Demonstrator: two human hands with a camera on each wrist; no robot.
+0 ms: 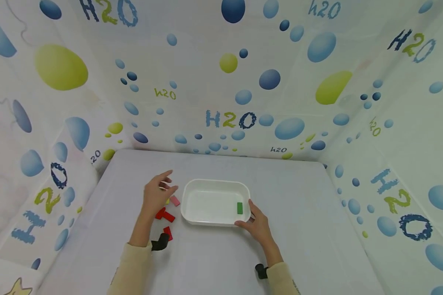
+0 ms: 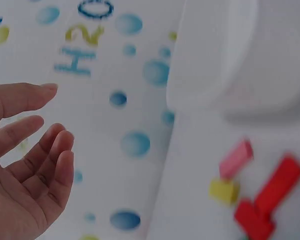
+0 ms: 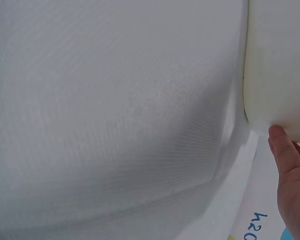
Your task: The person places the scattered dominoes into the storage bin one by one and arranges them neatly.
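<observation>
A white fabric backdrop (image 1: 192, 61), printed with blue and green bubbles and "H2O" lettering, fills the top and both sides of the head view. The white-covered table (image 1: 214, 262) spreads across the lower middle. On it, just below the frame's centre, sits a white rectangular tray (image 1: 206, 203) with rounded corners. The right hand (image 1: 258, 224) grips the tray's lower right corner, thumb at the near side, fingers at the right side. The left hand (image 1: 156, 192), left of the tray, holds nothing, its thumb apart from loosely bent fingers. Inside the tray, towards its right end, lies 1 green block (image 1: 240, 208). Left of the tray lie 3 red blocks (image 1: 168, 216), 1 pink block (image 1: 175, 200) and, just beside the pink, 1 yellow block (image 2: 224, 191).
</observation>
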